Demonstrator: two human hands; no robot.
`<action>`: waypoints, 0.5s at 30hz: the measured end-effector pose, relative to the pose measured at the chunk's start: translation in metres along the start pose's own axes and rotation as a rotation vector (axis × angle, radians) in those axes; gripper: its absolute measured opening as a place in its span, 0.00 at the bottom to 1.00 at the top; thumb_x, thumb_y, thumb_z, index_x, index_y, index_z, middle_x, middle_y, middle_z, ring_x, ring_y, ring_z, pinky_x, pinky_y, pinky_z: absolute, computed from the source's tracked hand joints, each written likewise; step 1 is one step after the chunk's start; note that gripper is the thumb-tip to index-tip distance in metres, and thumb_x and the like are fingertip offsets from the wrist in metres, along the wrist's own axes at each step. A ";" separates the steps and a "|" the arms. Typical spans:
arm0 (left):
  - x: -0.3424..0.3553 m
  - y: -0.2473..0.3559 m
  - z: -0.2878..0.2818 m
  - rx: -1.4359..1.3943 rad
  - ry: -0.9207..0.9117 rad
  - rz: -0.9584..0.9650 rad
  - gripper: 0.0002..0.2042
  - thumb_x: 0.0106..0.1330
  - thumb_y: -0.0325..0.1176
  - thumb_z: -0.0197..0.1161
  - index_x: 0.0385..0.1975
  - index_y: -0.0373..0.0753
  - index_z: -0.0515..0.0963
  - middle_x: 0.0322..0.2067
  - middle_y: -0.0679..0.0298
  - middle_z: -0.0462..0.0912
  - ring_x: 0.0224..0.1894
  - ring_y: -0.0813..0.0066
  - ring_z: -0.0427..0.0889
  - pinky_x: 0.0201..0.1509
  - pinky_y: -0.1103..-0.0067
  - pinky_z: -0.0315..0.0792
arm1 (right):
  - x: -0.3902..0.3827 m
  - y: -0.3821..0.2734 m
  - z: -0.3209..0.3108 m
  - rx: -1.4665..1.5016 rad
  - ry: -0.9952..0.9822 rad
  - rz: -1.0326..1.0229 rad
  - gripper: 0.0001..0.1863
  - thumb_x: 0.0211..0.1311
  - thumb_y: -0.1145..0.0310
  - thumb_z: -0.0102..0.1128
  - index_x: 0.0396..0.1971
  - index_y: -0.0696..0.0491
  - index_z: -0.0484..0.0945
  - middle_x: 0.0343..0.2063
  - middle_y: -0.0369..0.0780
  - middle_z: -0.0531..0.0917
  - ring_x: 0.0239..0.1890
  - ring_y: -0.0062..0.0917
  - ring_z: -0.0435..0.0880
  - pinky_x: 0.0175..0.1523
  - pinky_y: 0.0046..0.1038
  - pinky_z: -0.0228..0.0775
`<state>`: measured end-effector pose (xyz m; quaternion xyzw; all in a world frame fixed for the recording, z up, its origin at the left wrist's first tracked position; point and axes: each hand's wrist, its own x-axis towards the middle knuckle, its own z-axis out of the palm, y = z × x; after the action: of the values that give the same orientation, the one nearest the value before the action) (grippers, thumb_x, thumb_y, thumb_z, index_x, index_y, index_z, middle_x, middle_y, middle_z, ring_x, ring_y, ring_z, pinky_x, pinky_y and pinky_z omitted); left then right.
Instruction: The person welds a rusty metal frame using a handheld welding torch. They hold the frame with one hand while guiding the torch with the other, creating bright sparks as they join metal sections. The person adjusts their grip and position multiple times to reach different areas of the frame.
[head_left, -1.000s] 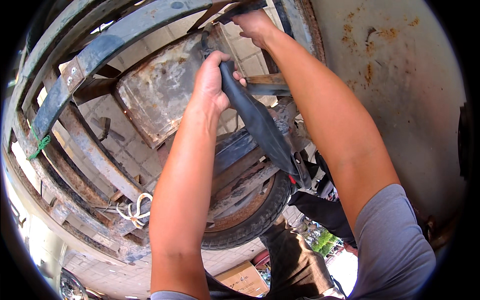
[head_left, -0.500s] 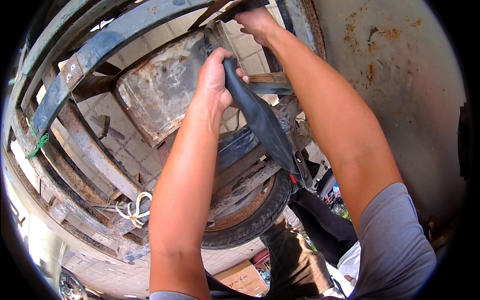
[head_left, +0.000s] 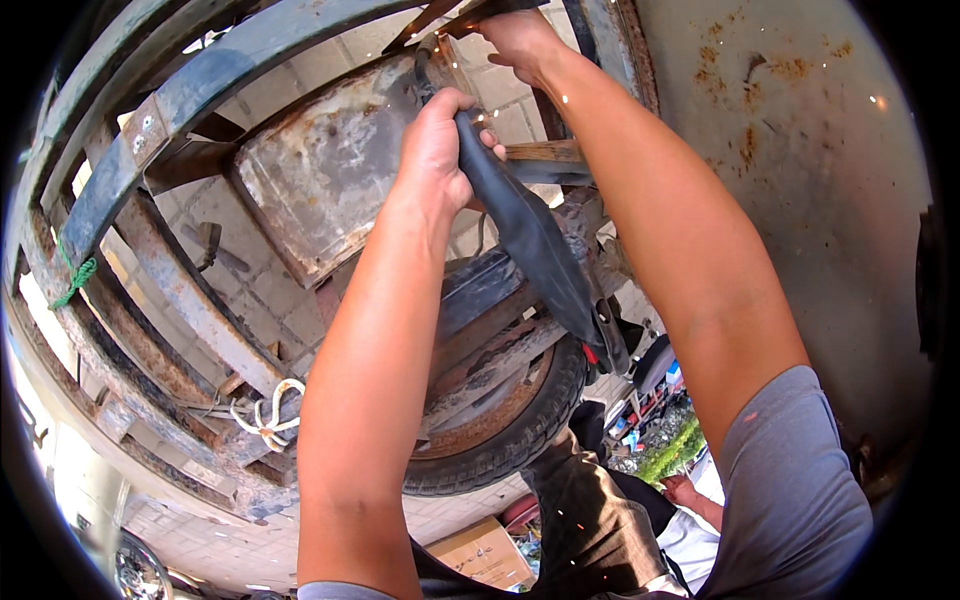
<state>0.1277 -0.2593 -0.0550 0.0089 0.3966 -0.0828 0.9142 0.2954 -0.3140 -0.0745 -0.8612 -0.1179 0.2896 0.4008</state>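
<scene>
My left hand (head_left: 438,150) is raised overhead and clenched around a black rubber strap (head_left: 530,240), which hangs down and to the right from my fist to a frayed end with a red spot. My right hand (head_left: 515,35) reaches higher, its fingers closed on a dark bar at the top of the rusty metal frame (head_left: 180,290). What exactly it grips is partly hidden by the frame's edge. A rusted metal box (head_left: 320,170) sits just left of my left hand.
A worn tyre on a rusty rim (head_left: 500,440) hangs below the frame. A rusted sheet-metal wall (head_left: 800,180) fills the right side. White rope (head_left: 265,420) and green cord (head_left: 75,280) are tied to the beams. A cardboard box (head_left: 485,550) lies below.
My left hand has shifted slightly up and right along the strap, and the strap hangs a little further right. My right hand stays at the top bar.
</scene>
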 end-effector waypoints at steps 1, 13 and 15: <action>-0.001 -0.001 0.001 -0.004 -0.011 -0.010 0.07 0.57 0.31 0.55 0.28 0.35 0.66 0.20 0.61 0.67 0.18 0.74 0.68 0.19 0.73 0.70 | -0.007 -0.006 0.001 0.176 -0.047 0.024 0.10 0.59 0.71 0.52 0.38 0.55 0.78 0.31 0.39 0.80 0.32 0.23 0.77 0.33 0.29 0.71; -0.007 0.002 -0.004 0.009 -0.052 0.005 0.08 0.57 0.32 0.54 0.30 0.35 0.68 0.22 0.62 0.70 0.19 0.76 0.69 0.22 0.77 0.70 | -0.009 -0.008 0.004 0.177 -0.137 -0.035 0.11 0.59 0.77 0.48 0.41 0.58 0.77 0.35 0.41 0.81 0.37 0.26 0.77 0.41 0.30 0.72; -0.004 0.000 0.005 0.000 -0.062 -0.018 0.08 0.55 0.32 0.56 0.27 0.35 0.69 0.21 0.61 0.70 0.18 0.73 0.70 0.20 0.74 0.70 | -0.004 0.003 -0.007 0.069 0.006 -0.131 0.13 0.57 0.80 0.46 0.40 0.58 0.77 0.36 0.41 0.81 0.40 0.26 0.76 0.45 0.29 0.70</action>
<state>0.1285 -0.2596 -0.0492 0.0028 0.3683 -0.0912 0.9252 0.2963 -0.3216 -0.0714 -0.8383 -0.1628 0.2639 0.4485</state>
